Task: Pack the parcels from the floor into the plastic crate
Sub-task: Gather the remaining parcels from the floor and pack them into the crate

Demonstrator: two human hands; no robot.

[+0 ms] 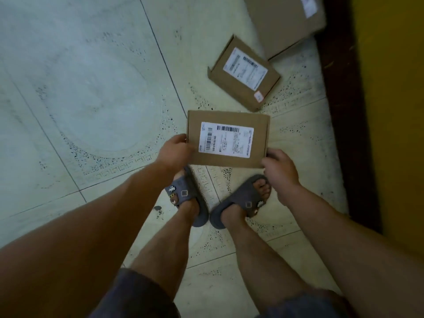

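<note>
Open tiled floor [80, 88] lies left of the held parcel [227, 138], unobstructed. Beyond it, a second labelled parcel [244, 74] sits near its far edge, with a larger carton [284, 24] further back, just beside that one. To the right, a dark skirting strip [344, 111] and yellow wall [394, 111] close off passage. Two sandalled feet [241, 198] stand directly below the held parcel.
</note>
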